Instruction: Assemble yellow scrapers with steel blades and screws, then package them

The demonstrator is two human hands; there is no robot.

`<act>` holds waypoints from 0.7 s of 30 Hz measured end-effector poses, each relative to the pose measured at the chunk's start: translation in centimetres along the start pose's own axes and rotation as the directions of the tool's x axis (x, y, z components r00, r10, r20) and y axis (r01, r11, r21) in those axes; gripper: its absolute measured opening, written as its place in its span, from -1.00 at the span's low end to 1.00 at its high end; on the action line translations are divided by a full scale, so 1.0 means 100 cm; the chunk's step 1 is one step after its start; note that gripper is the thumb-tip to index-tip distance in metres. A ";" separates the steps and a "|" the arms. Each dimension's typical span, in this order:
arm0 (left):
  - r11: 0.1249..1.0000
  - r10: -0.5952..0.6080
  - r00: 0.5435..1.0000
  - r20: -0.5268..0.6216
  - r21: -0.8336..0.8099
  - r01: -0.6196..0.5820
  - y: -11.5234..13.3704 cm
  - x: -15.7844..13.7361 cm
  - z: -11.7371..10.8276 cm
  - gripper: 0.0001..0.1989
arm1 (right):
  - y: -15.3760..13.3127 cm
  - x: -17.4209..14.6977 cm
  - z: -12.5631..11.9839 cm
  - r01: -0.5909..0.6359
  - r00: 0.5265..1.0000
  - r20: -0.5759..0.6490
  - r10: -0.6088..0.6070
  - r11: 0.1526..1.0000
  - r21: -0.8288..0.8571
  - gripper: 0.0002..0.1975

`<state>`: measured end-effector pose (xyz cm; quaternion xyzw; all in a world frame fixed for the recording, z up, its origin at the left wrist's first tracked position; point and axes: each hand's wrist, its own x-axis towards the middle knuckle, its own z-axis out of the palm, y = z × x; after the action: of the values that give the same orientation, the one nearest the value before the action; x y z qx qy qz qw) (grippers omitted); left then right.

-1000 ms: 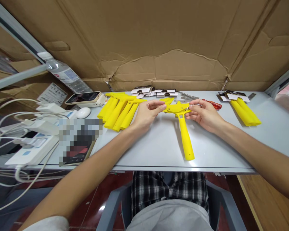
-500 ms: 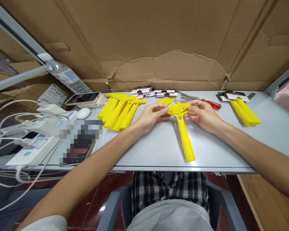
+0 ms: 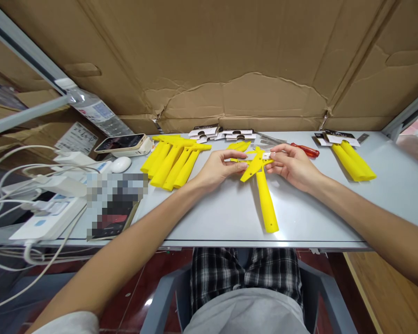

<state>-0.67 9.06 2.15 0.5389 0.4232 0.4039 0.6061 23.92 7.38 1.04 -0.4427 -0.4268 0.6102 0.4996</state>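
Between my hands is a yellow plastic scraper, its handle (image 3: pixel 267 204) pointing toward me over the grey tabletop. Its yellow cover plate (image 3: pixel 251 169) sits at a slant across the head, and a pale, blade-like strip (image 3: pixel 244 157) shows behind it. My left hand (image 3: pixel 218 171) pinches the head's left end between thumb and fingers. At the right end, the fingers of my right hand (image 3: pixel 294 165) are closed on the head and the strip. Just beyond lies a loose yellow plate (image 3: pixel 239 146).
Several yellow scraper handles (image 3: pixel 174 162) lie left; two more (image 3: pixel 355 162) lie right. Behind are card packages (image 3: pixel 238 134) and a red-handled screwdriver (image 3: pixel 309 151). A mouse (image 3: pixel 120 164), phone (image 3: pixel 121 142), cabled power strip (image 3: pixel 48 215) and bottle (image 3: pixel 99 112) crowd the left. Cardboard (image 3: pixel 247 55) walls the back.
The cover plate has swung from lying along the scraper head to a slant, uncovering the pale strip. The handle's near end has shifted slightly left. Both hands stay at the head.
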 end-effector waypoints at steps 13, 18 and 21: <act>0.854 0.328 0.941 -0.084 0.452 -0.258 0.009 -0.008 0.000 -0.78 | 0.000 0.003 0.001 -0.072 0.990 -0.123 0.075 0.997 0.024 -0.68; 0.369 0.094 0.966 0.241 0.893 -0.258 0.029 -0.055 0.004 -0.64 | -0.004 0.006 -0.001 -0.056 0.985 -0.160 0.063 0.997 0.045 -0.71; 0.157 -0.057 0.970 0.238 0.961 -0.227 0.025 -0.079 0.007 -0.66 | -0.006 0.006 0.001 -0.070 0.986 -0.151 0.076 0.997 0.046 -0.73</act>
<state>-2.54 1.58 5.33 0.8657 0.4830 0.0056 0.1313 23.90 8.01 1.56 -0.4930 -0.3584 0.6009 0.5171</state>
